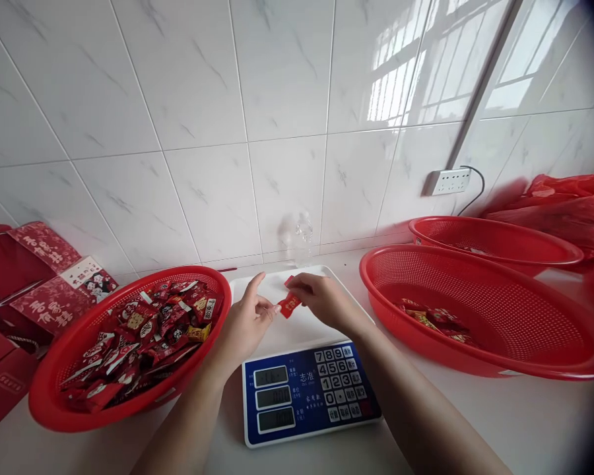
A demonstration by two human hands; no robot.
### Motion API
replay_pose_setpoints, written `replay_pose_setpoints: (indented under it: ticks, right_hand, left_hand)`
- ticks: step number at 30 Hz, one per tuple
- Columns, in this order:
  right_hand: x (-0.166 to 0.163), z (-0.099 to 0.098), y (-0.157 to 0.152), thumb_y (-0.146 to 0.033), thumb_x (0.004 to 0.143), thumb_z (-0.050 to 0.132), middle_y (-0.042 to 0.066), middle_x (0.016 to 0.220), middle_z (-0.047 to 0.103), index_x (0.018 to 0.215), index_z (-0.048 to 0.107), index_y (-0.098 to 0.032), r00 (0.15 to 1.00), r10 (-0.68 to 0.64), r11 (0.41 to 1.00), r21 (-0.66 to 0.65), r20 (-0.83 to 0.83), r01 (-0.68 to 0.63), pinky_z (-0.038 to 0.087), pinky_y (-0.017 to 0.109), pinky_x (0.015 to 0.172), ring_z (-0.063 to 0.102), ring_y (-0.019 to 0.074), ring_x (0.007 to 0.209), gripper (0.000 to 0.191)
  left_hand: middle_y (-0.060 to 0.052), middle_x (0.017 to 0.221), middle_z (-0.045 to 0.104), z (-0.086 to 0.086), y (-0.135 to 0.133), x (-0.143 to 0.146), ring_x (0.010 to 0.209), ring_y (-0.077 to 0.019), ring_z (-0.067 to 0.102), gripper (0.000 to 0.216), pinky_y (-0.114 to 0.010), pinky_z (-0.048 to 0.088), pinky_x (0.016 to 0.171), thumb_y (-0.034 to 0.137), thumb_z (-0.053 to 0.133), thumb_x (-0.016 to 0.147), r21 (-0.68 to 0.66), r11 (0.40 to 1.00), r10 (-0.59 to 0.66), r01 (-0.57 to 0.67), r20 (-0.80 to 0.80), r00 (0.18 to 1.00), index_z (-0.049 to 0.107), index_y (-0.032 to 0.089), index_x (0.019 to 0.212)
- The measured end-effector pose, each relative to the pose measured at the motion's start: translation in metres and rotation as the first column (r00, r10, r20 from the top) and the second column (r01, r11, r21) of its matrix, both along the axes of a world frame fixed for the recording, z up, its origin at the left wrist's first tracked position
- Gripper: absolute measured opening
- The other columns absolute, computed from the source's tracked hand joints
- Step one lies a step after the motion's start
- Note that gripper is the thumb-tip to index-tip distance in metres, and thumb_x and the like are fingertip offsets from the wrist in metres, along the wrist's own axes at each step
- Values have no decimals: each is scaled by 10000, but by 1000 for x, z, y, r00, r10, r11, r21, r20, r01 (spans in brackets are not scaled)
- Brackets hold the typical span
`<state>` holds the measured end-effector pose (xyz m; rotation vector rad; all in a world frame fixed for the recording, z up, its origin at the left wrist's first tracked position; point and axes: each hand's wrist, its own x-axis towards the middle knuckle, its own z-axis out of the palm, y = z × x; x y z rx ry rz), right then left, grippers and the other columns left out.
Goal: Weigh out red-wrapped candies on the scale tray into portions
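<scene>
Above the white pan point(272, 330) of a digital scale, both hands meet at a small red wrapped candy point(291, 304) with pale lettering. My right hand point(321, 298) grips it from the right between bent fingers. The thumb tip of my left hand point(247, 320) is at the candy's lower left corner, its fingers curled in and the index finger pointing up. Another bit of red wrapper point(289, 280) shows by the right fingers, partly hidden. The scale's blue panel point(307, 396) with keys and displays faces me, under my forearms.
On the left stands a red basket point(222, 284) of wrapped sweets, beside red gift boxes point(44, 284). At right are a large red basket point(539, 297) with a few sweets, another red basket point(499, 231) and red plastic bags point(564, 211). A clear bottle point(304, 237) stands by the tiled wall.
</scene>
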<state>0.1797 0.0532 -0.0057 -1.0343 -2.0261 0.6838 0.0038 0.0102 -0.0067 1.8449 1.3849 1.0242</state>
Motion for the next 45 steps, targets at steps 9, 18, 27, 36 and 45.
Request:
replay_pose_setpoints:
  ticks: [9, 18, 27, 36, 45]
  right_hand:
    - [20, -25, 27, -239, 868, 466, 101, 1412, 448, 1340, 482, -239, 870, -102, 995, 51, 482, 89, 339, 453, 1036, 366, 264, 1317, 472]
    - [17, -14, 11, -311, 888, 457, 75, 1473, 361, 1387, 417, -253, 855, 37, 999, -8, 517, -38, 268, 471, 1096, 227, 244, 1387, 503]
    - [30, -10, 9, -422, 885, 429, 66, 1418, 448, 1367, 437, -273, 886, 6, 994, 91, 463, -54, 384, 473, 1027, 402, 271, 1298, 505]
    - [33, -7, 8, -444, 874, 413, 63, 1406, 463, 1374, 431, -249, 880, -8, 995, 95, 474, -42, 385, 471, 1032, 419, 268, 1288, 537]
    - [33, -6, 6, -444, 872, 412, 47, 1389, 486, 1370, 434, -261, 879, 8, 993, 97, 476, -62, 410, 465, 1009, 445, 275, 1267, 531]
  left_hand:
    - [-60, 1084, 641, 0, 6, -18, 1035, -215, 593, 537, -383, 445, 911, 349, 527, 850, 195, 968, 179, -161, -76, 981, 372, 259, 1356]
    - [-76, 1130, 644, 30, -1, -65, 1052, -244, 595, 360, -386, 439, 905, 322, 472, 863, 160, 962, 263, -220, -335, 905, 536, 260, 1212]
    - [-64, 1536, 198, 2, -23, -160, 1414, -300, 57, 660, -508, 150, 1103, 512, 505, 813, -247, 934, -13, -258, -745, 666, 365, 271, 1411]
    - [-52, 1470, 368, 6, -35, -171, 1366, -260, 283, 546, -401, 272, 1090, 302, 546, 763, -61, 970, 137, -237, -669, 731, 506, 244, 1305]
    - [-66, 1162, 629, 26, -22, -191, 1102, -219, 561, 321, -340, 410, 974, 252, 434, 786, 275, 890, 457, -365, -518, 724, 621, 205, 1043]
